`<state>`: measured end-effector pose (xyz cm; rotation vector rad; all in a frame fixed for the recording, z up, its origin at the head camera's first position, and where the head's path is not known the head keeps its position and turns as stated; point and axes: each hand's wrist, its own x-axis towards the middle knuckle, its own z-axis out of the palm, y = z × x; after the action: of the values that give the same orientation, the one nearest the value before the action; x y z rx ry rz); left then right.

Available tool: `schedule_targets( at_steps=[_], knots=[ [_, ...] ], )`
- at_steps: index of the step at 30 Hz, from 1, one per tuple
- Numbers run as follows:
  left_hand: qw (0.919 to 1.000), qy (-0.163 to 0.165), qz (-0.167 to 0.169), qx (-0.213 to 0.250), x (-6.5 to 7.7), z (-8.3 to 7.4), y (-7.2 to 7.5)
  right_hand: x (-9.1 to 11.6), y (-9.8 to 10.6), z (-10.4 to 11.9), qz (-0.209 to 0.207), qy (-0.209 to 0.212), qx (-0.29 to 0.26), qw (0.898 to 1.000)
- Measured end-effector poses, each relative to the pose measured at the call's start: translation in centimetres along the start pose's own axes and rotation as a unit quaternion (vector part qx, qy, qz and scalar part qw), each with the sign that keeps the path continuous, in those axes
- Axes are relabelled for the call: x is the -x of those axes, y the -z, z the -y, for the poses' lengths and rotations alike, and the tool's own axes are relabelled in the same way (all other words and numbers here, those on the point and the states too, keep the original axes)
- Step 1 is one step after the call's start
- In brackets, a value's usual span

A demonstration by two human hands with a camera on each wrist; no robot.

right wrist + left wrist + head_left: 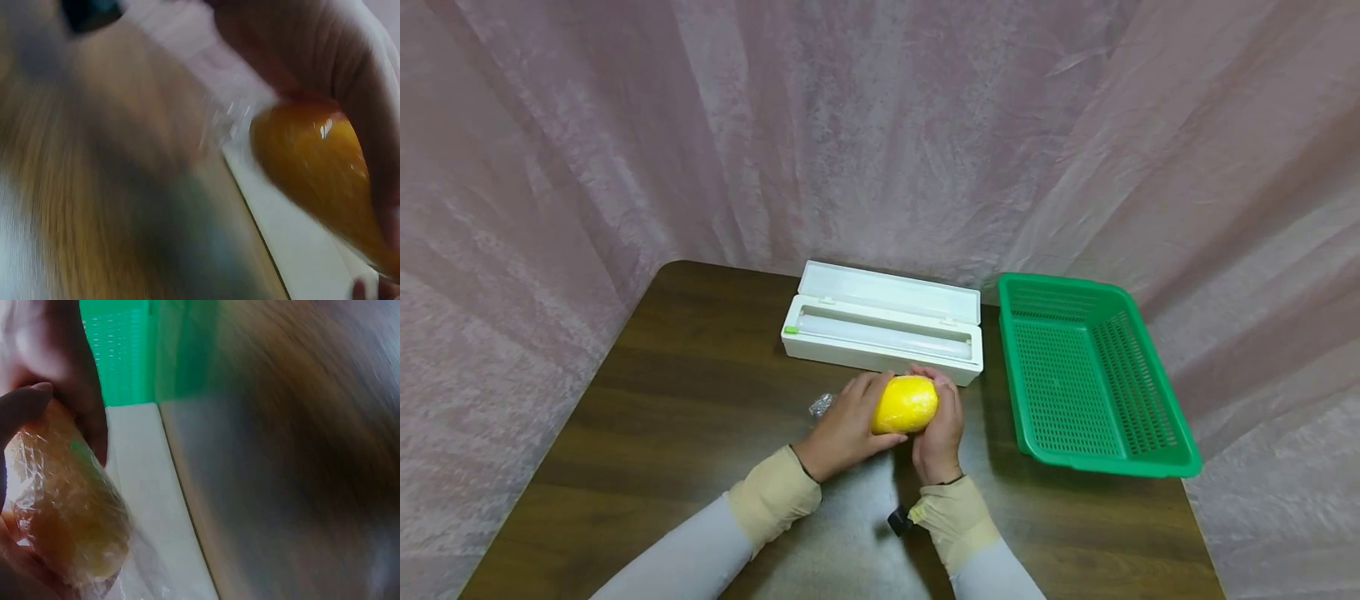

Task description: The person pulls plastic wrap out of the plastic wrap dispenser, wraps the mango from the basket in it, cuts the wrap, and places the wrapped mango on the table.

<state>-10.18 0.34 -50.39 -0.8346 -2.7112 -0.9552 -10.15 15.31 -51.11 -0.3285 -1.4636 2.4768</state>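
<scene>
A yellow oval fruit (906,405) in shiny cling film is held between both hands above the table, just in front of the white wrap box. My left hand (848,423) grips its left side, thumb along the near edge. On the opposite side my right hand (942,435) curls round the fruit. A loose, crumpled end of clear film (822,405) shows beyond the left hand. In the left wrist view, creased film covers the fruit (72,506). The right wrist view has film (231,122) sticking out past the fruit's end.
The white wrap box (835,353) stands with its lid (887,290) raised, a roll of film (883,335) inside. To the right is a green perforated basket (1011,367). A small black object (898,521) shows by the right wrist. A pink curtain (880,125) hangs behind the brown table (700,375).
</scene>
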Motion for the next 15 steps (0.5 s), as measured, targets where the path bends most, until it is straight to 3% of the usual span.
schedule_targets(
  at_steps=[4, 8, 12, 15],
  knots=[
    [0.9970, -0.018, 0.000, -0.075, 0.3, 0.5, 0.0, 0.2, 0.9, 0.3, 0.000, 0.010, 0.080, 0.997],
    [0.9898, -0.046, 0.009, -0.134, 0.3, 0.7, 0.1, 0.1, 1.5, 0.6, 0.024, -0.001, 0.153, 0.988],
    [0.9849, -0.069, 0.006, -0.159, 0.2, 0.7, 0.4, 0.1, 1.7, 0.5, 0.051, -0.022, 0.211, 0.976],
    [0.9836, -0.079, 0.010, -0.162, 0.2, 0.8, 0.8, 0.2, 1.7, 0.5, 0.061, -0.033, 0.217, 0.974]
  ],
)
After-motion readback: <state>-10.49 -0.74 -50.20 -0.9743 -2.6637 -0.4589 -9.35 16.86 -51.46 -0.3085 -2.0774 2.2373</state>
